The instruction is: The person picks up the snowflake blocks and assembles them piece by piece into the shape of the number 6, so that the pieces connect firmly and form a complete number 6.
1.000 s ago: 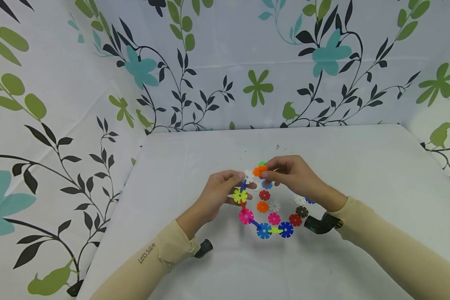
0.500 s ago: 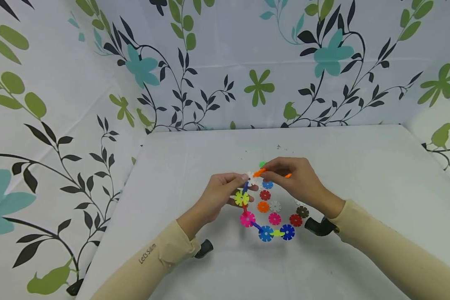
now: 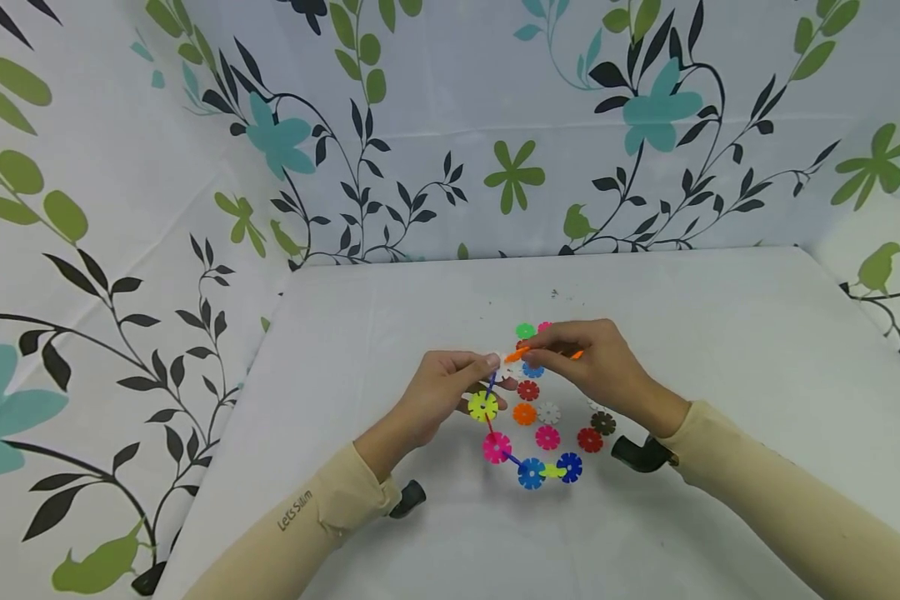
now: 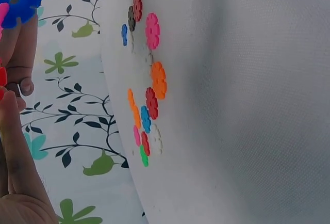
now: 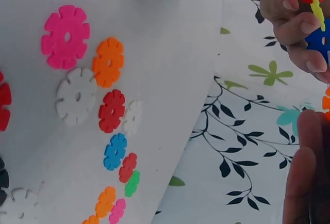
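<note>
A chain of slotted plastic flower discs hangs from my left hand, whose thumb and fingers pinch it near a white disc at its top. Below come a yellow disc, a pink disc, a light blue disc and a dark blue disc, with edge-on discs between them. My right hand pinches an orange disc, edge-on, close against the white disc; whether they interlock is unclear. In the right wrist view, the orange disc shows only partly above my right fingertips.
Several loose discs lie on the white table beneath and behind the chain, including a red disc, an orange one, a green disc and a dark brown disc. Patterned cloth hangs behind and at the left.
The orange disc has turned from face-on to edge-on at the white disc. My right hand has dropped slightly, and the chain's lower end hangs a little lower.
</note>
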A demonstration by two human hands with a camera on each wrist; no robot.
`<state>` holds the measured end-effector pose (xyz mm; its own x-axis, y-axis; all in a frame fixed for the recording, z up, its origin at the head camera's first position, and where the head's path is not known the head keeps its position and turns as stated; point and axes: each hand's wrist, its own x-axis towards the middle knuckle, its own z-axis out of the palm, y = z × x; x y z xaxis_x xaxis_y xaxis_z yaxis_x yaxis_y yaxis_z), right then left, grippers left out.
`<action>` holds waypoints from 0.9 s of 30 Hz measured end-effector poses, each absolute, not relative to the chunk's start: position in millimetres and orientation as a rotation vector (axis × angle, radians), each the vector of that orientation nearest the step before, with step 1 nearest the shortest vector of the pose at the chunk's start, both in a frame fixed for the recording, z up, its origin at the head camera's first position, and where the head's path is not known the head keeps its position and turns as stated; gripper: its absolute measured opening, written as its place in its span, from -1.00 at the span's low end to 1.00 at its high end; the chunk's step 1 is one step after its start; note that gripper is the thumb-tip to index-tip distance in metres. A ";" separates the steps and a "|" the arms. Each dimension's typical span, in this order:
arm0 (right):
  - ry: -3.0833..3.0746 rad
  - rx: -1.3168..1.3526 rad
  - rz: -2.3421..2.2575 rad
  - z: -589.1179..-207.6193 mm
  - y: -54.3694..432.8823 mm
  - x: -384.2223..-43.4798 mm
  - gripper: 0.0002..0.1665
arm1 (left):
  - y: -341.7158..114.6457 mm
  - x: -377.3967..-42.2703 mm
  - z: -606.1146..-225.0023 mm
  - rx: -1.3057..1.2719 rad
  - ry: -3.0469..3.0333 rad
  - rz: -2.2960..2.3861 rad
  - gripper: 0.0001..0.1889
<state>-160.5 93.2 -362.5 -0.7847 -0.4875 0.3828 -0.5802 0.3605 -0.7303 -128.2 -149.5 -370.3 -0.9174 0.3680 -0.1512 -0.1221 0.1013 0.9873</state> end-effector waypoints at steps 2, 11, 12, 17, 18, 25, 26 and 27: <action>-2.487 0.995 1.413 -365.5 92.8 -160.9 -0.81 | -148.9 -127.9 -370.2 0.232 2.011 1.883 -0.58; -2.428 0.977 1.506 -375.8 89.3 -159.2 -0.82 | -147.3 -125.4 -370.8 0.173 1.983 1.870 -0.56; -2.428 0.968 1.516 -376.9 89.1 -158.8 -0.82 | -147.2 -125.0 -370.6 0.170 1.979 1.870 -0.56; -2.414 0.939 1.551 -381.2 88.3 -157.1 -0.84 | -146.4 -124.9 -369.5 0.184 1.949 1.873 -0.55; -2.406 0.934 1.559 -382.5 88.1 -156.7 -0.85 | -146.2 -125.0 -369.0 0.190 1.942 1.875 -0.55; -2.348 0.933 1.566 -385.8 86.3 -152.9 -0.85 | -146.5 -125.7 -368.7 0.217 1.939 1.868 -0.54; -2.350 0.933 1.562 -385.8 86.3 -152.7 -0.85 | -146.4 -125.7 -368.8 0.217 1.950 1.857 -0.54; -2.357 0.931 1.557 -386.0 86.5 -152.5 -0.84 | -146.5 -125.8 -369.0 0.219 1.961 1.844 -0.54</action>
<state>-152.5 86.5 -386.0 -0.7915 -0.4057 0.4572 -0.5797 0.2612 -0.7718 -125.8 -146.5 -369.0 -0.8920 0.4034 -0.2040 -0.1789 0.0994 0.9788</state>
